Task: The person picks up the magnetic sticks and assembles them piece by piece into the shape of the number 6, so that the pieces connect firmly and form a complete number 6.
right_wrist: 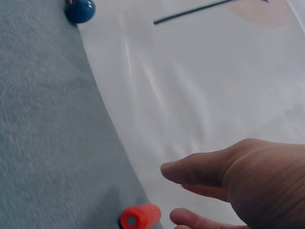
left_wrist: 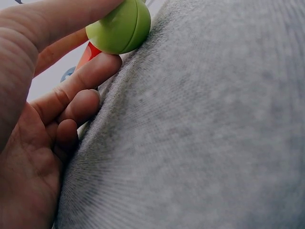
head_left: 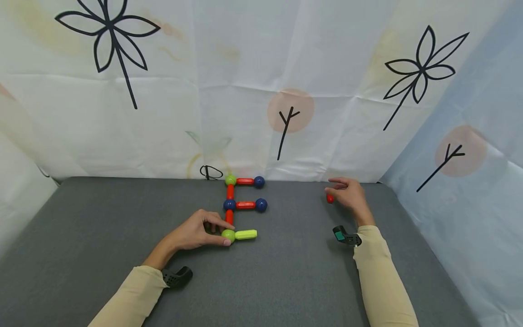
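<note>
My left hand (head_left: 202,231) pinches the lower light-green ball (head_left: 229,235) between thumb and fingers, at the bottom of an E-like figure of rods and balls. A yellow-green rod (head_left: 246,234) points right from that ball. Above it, red rods (head_left: 230,192) link a dark blue ball (head_left: 230,204) and an upper green ball (head_left: 230,180); two side branches end in blue balls (head_left: 261,205). At the right, my right hand (head_left: 347,193) is beside a loose red rod (head_left: 330,198); in the right wrist view a gap shows between the fingertips and the rod (right_wrist: 141,216).
The grey cloth-covered table (head_left: 294,272) meets a white printed curtain (head_left: 245,113) at the back, close behind the figure's top. Another sheet (head_left: 482,204) borders the right side. Both wrists wear dark bands (head_left: 346,236).
</note>
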`<action>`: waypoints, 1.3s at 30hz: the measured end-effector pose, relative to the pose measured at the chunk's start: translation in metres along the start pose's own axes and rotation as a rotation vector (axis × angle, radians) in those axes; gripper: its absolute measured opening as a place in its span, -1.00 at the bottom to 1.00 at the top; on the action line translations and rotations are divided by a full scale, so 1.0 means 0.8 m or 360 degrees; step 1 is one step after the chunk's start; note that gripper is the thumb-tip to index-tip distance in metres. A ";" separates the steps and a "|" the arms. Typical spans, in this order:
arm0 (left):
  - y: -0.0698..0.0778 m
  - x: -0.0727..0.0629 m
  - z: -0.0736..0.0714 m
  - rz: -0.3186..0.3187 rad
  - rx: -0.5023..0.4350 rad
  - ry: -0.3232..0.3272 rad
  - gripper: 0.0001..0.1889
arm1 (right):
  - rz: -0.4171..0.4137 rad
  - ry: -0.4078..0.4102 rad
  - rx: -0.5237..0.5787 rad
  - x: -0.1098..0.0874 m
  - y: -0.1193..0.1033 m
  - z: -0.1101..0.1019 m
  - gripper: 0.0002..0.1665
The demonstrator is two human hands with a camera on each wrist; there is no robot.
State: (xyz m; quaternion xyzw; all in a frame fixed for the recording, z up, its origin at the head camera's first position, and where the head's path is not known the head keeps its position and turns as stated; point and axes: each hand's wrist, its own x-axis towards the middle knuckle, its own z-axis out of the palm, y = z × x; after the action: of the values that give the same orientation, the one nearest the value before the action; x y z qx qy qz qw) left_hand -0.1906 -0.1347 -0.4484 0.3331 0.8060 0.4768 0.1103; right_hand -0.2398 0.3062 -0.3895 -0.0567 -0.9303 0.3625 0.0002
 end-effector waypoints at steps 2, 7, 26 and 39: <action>0.000 0.000 0.000 -0.0004 -0.0001 0.0000 -0.62 | 0.0048 -0.0027 0.0003 0.000 0.002 -0.004 -0.40; 0.000 -0.001 0.000 -0.0008 -0.0007 0.0000 -0.62 | 0.0101 -0.0091 -0.0022 0.000 0.004 -0.009 -0.40; 0.003 0.001 -0.001 -0.0037 -0.0001 0.0000 -0.62 | -0.0016 -0.0147 0.0317 0.005 0.012 0.007 -0.49; 0.003 0.001 0.000 -0.0014 0.0007 0.0008 -0.63 | -0.0357 -0.0565 0.0789 -0.010 -0.040 0.048 -0.45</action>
State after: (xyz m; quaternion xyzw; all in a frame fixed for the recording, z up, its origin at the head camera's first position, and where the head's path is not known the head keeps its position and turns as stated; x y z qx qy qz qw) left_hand -0.1903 -0.1334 -0.4464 0.3284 0.8088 0.4753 0.1096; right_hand -0.2368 0.2559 -0.3960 0.1120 -0.7996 0.5799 -0.1084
